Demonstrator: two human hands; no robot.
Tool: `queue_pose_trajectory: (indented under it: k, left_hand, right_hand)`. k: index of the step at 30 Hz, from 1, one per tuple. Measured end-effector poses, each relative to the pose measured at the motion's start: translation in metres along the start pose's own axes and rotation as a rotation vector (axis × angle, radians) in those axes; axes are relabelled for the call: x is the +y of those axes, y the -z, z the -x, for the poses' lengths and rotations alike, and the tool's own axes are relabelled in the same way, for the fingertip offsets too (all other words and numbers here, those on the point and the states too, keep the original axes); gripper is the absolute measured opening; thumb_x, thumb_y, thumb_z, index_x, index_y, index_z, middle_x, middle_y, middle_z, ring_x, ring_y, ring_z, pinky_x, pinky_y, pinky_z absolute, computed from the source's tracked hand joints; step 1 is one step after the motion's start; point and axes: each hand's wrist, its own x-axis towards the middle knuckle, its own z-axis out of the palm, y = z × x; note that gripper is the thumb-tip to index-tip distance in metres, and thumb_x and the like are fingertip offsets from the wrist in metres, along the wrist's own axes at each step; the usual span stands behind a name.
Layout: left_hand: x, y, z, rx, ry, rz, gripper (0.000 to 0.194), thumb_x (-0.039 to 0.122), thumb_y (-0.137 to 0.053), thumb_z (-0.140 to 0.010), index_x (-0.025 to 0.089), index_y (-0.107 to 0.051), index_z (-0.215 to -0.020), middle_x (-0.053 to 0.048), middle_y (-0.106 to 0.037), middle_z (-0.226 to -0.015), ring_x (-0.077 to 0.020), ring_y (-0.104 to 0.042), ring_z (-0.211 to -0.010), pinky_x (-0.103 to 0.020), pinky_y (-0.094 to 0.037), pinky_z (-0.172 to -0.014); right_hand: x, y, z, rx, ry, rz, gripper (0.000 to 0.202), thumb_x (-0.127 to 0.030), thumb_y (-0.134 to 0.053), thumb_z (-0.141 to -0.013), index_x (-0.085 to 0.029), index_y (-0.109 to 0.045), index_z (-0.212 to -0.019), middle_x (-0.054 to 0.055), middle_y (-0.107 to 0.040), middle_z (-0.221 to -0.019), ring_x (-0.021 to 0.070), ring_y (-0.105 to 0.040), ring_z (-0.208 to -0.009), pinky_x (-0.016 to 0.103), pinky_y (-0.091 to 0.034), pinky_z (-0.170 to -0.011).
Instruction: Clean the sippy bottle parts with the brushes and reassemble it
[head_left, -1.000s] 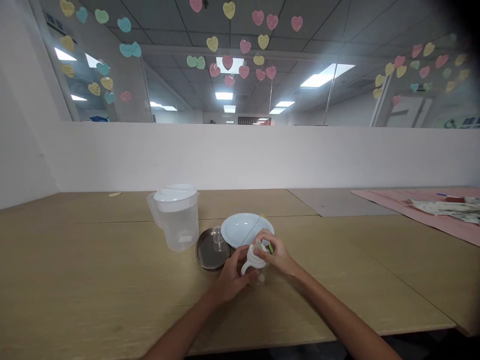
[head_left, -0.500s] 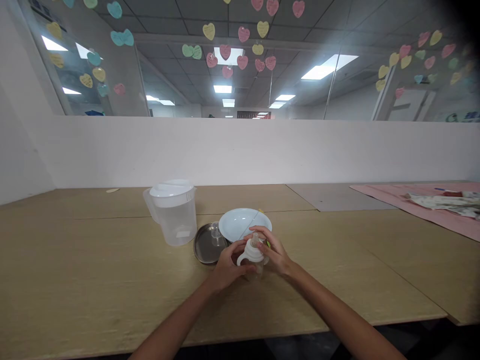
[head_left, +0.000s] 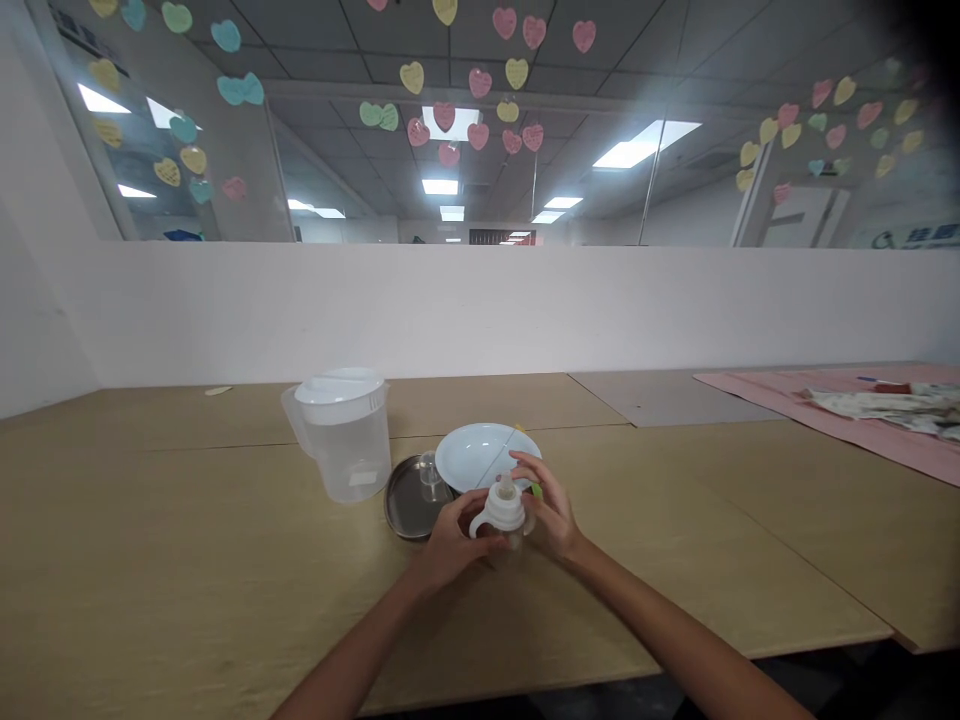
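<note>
A clear baby bottle (head_left: 504, 508) with a white collar, a pale teat and side handles stands upright between my hands, near the table's front. My left hand (head_left: 459, 535) is closed round its left side, the thumb across the front of the body. From the right, my right hand (head_left: 553, 510) curls its fingers at the collar, thumb close to the right handle. Just behind is a white bowl (head_left: 469, 455) with a thin stick-like thing (head_left: 499, 458) across it. Something small and green shows beside my right fingers. The bottle's lower part is partly hidden by my hands.
Left of the bowl, a dark metal tray (head_left: 405, 510) holds a small clear cup-like piece (head_left: 430, 470). A lidded translucent pitcher (head_left: 349, 450) stands farther left. A pink cloth (head_left: 757, 385) with items on it lies at the far right. A white wall (head_left: 450, 310) closes off the back.
My right thumb and fingers have shifted from the teat down to the right side of the collar. My left hand keeps its hold. The view has tilted slightly.
</note>
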Motion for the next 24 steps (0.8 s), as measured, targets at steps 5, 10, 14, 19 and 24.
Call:
queue_pose_trajectory:
  k: [5,10,14,19,24]
  left_hand:
    - [0.001,0.002,0.000,-0.022,0.025,0.021,0.059,0.022,-0.076,-0.052,0.015,-0.056,-0.107,-0.009,-0.060,-0.106,-0.0222,-0.053,-0.096,-0.025,-0.041,-0.072]
    - [0.003,0.005,0.000,-0.057,0.042,0.000,0.060,0.026,-0.075,-0.053,0.016,-0.056,-0.109,-0.006,-0.061,-0.099,-0.0169,-0.052,-0.083,-0.022,-0.039,-0.065]
    - [0.007,0.007,0.001,-0.071,0.041,-0.031,0.056,0.028,-0.074,-0.056,0.017,-0.058,-0.108,-0.004,-0.060,-0.092,-0.0123,-0.049,-0.072,-0.020,-0.036,-0.061]
    - [0.010,0.009,0.002,-0.117,0.035,-0.058,0.057,0.035,-0.072,-0.057,0.015,-0.057,-0.109,-0.003,-0.059,-0.082,-0.0097,-0.045,-0.064,-0.020,-0.034,-0.057]
    - [0.013,0.007,0.004,-0.103,0.041,-0.062,0.056,0.037,-0.071,-0.058,0.016,-0.058,-0.109,-0.001,-0.058,-0.076,-0.0091,-0.043,-0.062,-0.021,-0.033,-0.057]
  right_hand:
    - [0.003,0.000,0.000,0.057,-0.035,-0.014,0.038,-0.038,-0.050,-0.076,-0.022,-0.049,-0.110,0.004,-0.057,-0.087,0.0193,-0.051,-0.083,0.035,-0.037,-0.082]
    - [-0.007,0.003,-0.007,-0.223,-0.242,-0.250,0.037,-0.035,-0.051,-0.076,-0.022,-0.053,-0.110,0.009,-0.056,-0.110,0.0246,-0.049,-0.103,0.040,-0.037,-0.087]
    - [-0.014,0.006,-0.011,-0.338,-0.285,-0.298,0.037,-0.035,-0.051,-0.077,-0.022,-0.053,-0.111,0.009,-0.056,-0.109,0.0250,-0.050,-0.102,0.040,-0.039,-0.084]
    - [-0.018,0.010,-0.016,-0.382,-0.252,-0.093,0.040,-0.040,-0.054,-0.075,-0.024,-0.052,-0.113,0.006,-0.051,-0.101,0.0211,-0.048,-0.099,0.035,-0.037,-0.085]
    - [-0.020,0.003,-0.014,-0.374,-0.263,-0.016,0.028,-0.040,-0.059,-0.072,-0.020,-0.055,-0.090,0.002,-0.047,-0.088,0.0167,-0.049,-0.085,0.030,-0.040,-0.077]
